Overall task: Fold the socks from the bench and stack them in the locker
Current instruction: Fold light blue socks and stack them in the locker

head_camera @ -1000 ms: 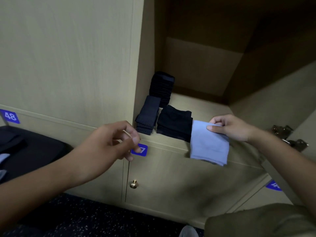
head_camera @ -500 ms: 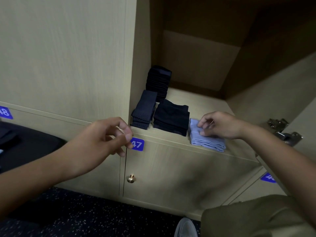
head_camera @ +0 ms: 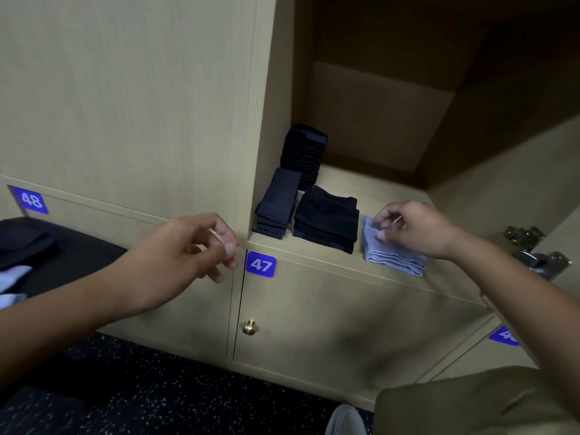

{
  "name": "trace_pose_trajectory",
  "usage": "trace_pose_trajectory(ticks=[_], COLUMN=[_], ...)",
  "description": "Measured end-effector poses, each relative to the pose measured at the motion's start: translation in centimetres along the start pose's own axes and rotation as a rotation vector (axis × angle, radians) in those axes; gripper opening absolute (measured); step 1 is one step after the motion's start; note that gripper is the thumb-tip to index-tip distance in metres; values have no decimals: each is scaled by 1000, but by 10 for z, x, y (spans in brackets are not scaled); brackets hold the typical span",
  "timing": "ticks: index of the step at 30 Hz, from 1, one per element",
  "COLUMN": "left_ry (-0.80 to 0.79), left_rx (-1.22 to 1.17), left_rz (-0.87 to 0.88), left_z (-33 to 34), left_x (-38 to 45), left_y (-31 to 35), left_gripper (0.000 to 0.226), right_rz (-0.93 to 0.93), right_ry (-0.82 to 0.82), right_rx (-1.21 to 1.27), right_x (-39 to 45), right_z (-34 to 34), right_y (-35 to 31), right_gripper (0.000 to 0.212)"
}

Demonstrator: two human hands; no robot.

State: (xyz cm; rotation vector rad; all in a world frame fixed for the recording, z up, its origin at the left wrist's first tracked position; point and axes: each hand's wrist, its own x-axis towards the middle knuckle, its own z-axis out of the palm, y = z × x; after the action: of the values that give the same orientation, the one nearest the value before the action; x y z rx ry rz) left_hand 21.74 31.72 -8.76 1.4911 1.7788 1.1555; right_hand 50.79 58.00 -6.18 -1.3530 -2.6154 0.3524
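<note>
A folded light blue sock (head_camera: 395, 260) lies flat at the front right of the open locker's shelf (head_camera: 392, 189). My right hand (head_camera: 414, 229) hovers over its back left corner with loosely curled fingers; the fingertips are at the fabric, without a clear grip. Left of that sock stand a black folded stack (head_camera: 326, 219), a navy dotted stack (head_camera: 276, 208) and a taller dark stack (head_camera: 303, 153) behind them. My left hand (head_camera: 185, 252) hangs in front of the locker's left post, loosely curled and holding nothing.
At the left a black bench (head_camera: 78, 259) carries a dark sock (head_camera: 25, 246) and light blue socks (head_camera: 12, 277). Below the shelf is door 47 with a brass knob (head_camera: 249, 327). Metal door hinges (head_camera: 533, 252) stick out at the right. My knee (head_camera: 470, 403) is at the bottom right.
My right hand carried the light blue sock onto the shelf, laid it flat beside the black stack, then eased up off it. My left hand stayed about where it was.
</note>
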Motion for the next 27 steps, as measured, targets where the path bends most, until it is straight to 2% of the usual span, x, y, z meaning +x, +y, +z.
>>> trace_pose_trajectory(ticks=[4,9,14,16,20,23,27], left_ry=[15,67,157,162,198,179,80], left_rx=[47,145,408,560,771,897,921], left_rz=[7,-8,-15,-43,-216,-420,-672], left_z=[-12,-31,-54,-64,-92,-110,-125], left_x=[1,4,9,12,13,7,-4], left_y=[-11,-29,-60,-74,-101,-116,-140], left_gripper=[10,7,3,18,48,58,69], right_rz=[-150,-328,-516,-544,-621,-646,-664], right_ry=[69,65,-13,-62,-151,-199,-240], right_rx=[124,207,128,98,17,0,1], right_x=[-20,-43,-53,-56,-62,-62,-60], right_z=[-8,6,37,48,66,75,85], right_y=[-53,-114,-150,-162,-178,-186,-193], right_gripper=[15,13,19,23,33,33,32])
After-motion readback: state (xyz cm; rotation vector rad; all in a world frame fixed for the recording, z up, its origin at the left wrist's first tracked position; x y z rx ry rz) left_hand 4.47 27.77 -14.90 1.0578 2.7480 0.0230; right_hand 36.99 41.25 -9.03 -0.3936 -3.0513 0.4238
